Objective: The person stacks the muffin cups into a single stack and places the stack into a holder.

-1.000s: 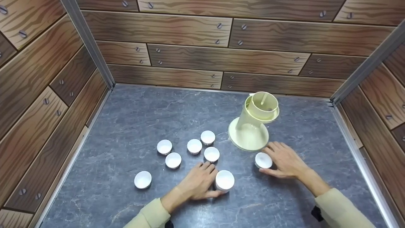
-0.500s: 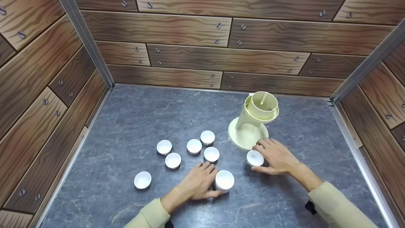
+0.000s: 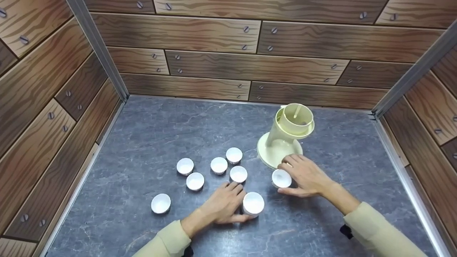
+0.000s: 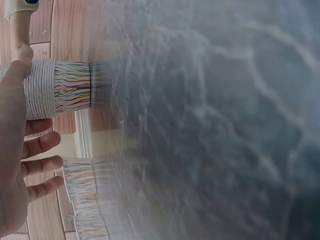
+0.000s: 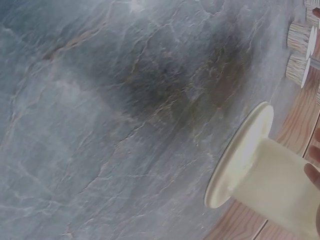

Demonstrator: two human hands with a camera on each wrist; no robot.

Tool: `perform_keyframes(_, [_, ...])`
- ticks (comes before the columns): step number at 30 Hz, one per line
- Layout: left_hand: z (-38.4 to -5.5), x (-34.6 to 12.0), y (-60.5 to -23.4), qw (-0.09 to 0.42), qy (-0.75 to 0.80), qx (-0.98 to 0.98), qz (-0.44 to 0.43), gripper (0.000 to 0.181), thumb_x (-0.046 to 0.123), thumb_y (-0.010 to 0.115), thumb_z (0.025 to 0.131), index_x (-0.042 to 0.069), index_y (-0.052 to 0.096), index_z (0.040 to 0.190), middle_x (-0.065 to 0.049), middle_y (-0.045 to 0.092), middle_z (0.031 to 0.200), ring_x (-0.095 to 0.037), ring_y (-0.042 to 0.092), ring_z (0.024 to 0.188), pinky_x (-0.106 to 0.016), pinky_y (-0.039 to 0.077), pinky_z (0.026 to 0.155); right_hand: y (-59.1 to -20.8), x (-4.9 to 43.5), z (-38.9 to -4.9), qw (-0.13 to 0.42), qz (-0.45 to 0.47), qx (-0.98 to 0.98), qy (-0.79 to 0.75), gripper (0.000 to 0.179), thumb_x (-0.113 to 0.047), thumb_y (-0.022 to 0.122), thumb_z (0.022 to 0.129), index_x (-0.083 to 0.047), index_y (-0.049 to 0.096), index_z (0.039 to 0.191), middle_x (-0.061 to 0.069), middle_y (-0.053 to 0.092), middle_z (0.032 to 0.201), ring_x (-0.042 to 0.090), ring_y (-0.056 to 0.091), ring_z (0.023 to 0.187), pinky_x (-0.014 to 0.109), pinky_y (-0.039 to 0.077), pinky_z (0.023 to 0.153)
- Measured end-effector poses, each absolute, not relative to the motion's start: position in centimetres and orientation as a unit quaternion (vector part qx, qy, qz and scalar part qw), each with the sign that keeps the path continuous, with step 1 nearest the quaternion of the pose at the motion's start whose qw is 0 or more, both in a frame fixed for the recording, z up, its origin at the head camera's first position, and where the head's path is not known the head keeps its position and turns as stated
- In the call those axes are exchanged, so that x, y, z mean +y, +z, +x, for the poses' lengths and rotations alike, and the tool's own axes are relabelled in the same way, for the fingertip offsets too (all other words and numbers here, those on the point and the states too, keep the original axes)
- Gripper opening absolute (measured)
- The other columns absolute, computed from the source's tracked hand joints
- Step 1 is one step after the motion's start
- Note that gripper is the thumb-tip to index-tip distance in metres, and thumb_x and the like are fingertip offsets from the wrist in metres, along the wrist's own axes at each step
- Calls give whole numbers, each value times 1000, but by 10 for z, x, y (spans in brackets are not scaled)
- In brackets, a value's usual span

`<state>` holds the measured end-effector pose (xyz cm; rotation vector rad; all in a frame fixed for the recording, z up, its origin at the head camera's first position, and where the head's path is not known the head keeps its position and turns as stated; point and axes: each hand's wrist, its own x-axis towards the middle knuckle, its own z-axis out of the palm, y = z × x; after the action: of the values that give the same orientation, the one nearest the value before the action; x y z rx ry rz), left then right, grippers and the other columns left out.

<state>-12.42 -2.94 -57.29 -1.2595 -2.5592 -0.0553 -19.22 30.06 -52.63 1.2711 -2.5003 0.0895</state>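
Note:
My left hand [image 3: 225,205] holds a stack of nested small white cups [image 3: 253,203], thumb on the near side and fingers on the far side. The left wrist view shows several rims in this stack [image 4: 42,89] and coloured wavy lines on the lowest cup. A single small white cup [image 3: 281,178] is between the thumb and fingers of my right hand [image 3: 305,176], just in front of the pale yellow stand [image 3: 280,151]. Only fingertips [image 5: 314,175] of this hand show in the right wrist view, and its cup is out of that frame.
Several small white cups [image 3: 195,181] stand upright, left of and behind the stack. The stand has a wide round base [image 5: 242,157] and a cylinder on top. Wood-patterned walls [image 3: 200,60] enclose the grey marbled table [image 3: 160,121] at the back and both sides.
My right hand has moved left with its cup, from the stand's right front to directly before its base. The left hand and the stack have stayed in place.

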Motion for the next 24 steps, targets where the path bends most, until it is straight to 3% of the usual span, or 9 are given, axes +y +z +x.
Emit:
perform_keyframes(10, [-129,-31,-574,137,-29,-881,-451,64,79,46,96,20,64,112,2,66,109,-16,62,108,-32,53,87,-518,289,-185,176,469,-864,40,68,-67,81,75,-16,67,119,5,64,109,24,62,105,41,53,95])
perform_keyframes(24, [-135,-34,-574,131,-29,-872,-472,61,79,50,94,20,62,108,3,65,107,-16,62,104,-32,52,88,-506,276,-172,177,482,-857,38,71,-80,64,84,-18,66,119,2,64,111,21,61,107,39,53,95])
